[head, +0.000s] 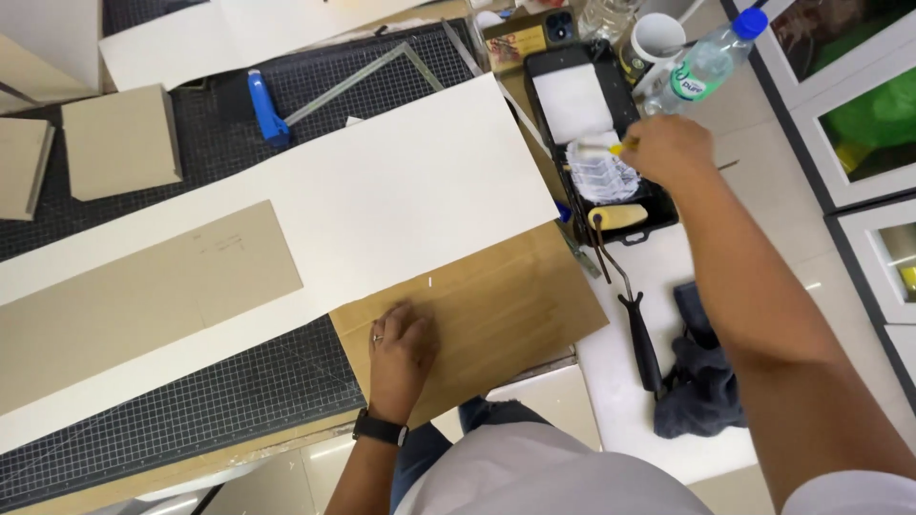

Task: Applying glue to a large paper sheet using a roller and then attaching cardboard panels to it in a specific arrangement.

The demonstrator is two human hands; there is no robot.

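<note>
A long white sheet (382,191) ran away to the left of both hands, its lower edge just above the left hand (401,348), with a grey board (143,300) lying on it further left. Beneath it lay the dark gridded cutting mat (191,420), showing below and to the left of that hand. The left hand lay flat, fingers spread and holding nothing, palm down on a brown cardboard sheet (496,305) that stretched off to its right (a dark watch sat on the wrist).

The black paint tray (553,72) lay directly under and to the left of the right hand (668,153), holding white glue or paint. That hand was closed around a small brush with a yellow handle (620,148), its pale bristles dipped in the tray just left of the knuckles. A small roller (620,217) rested on the tray's near lip, just below the right hand, its black handle reaching down toward a dark cloth (701,381). A clear plastic bottle (711,62) with a blue cap stood just above the right hand.
</note>
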